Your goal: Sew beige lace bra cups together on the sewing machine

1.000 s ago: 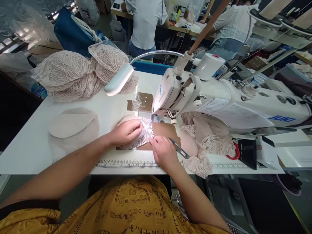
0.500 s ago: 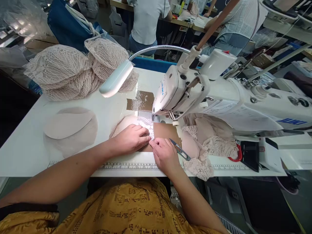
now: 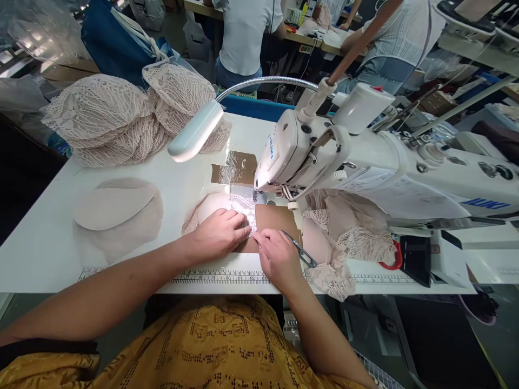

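A beige fabric piece with white lace trim [image 3: 242,204] lies under the sewing machine's needle area, brightly lit. My left hand [image 3: 223,232] rests on it, fingers bent and thumb and index finger closed at the lace's near edge. Just right of those fingertips, my right hand [image 3: 279,256] is closed in a pinch at the same edge; what lies between its fingers is largely hidden. Thread snips [image 3: 302,253] lie beside the right hand, partly covered by it. The white sewing machine [image 3: 279,148] stands over the fabric, and a brown plate [image 3: 278,217] lies right of the lace.
Stacked lace cups [image 3: 101,119] sit at the back left, with sheer beige pieces [image 3: 117,210] nearer. A lamp [image 3: 197,129] hangs over the table. Beige lace garments [image 3: 328,243] and red-handled scissors [image 3: 397,255] are at right. A ruler strip [image 3: 219,277] runs along the front edge. Two people work beyond.
My right hand has shifted slightly to the right, its fingertips a little farther from the left hand's. My left hand and the fabric stay nearly where they were.
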{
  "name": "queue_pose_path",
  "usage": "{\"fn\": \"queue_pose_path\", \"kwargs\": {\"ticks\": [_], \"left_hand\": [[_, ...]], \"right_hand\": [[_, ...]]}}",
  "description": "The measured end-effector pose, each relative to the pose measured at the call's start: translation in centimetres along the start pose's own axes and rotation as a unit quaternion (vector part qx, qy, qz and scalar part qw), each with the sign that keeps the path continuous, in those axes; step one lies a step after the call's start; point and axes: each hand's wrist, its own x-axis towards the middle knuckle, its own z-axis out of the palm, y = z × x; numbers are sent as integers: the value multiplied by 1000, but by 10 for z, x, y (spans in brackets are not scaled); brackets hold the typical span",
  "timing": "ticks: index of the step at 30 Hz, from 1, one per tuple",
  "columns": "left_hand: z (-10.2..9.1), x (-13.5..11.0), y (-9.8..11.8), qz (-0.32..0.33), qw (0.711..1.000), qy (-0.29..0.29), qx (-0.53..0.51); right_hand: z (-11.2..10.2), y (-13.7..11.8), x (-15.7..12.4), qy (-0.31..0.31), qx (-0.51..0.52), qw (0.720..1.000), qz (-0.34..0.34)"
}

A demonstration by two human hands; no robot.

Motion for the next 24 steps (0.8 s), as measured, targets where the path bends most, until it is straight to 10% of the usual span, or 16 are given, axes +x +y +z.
{"fn": "queue_pose_path", "kwargs": {"ticks": [24], "left_hand": [[0, 13, -17, 11, 999, -25, 26]], "right_hand": [[3, 2, 8, -30, -62, 997, 23]]}}
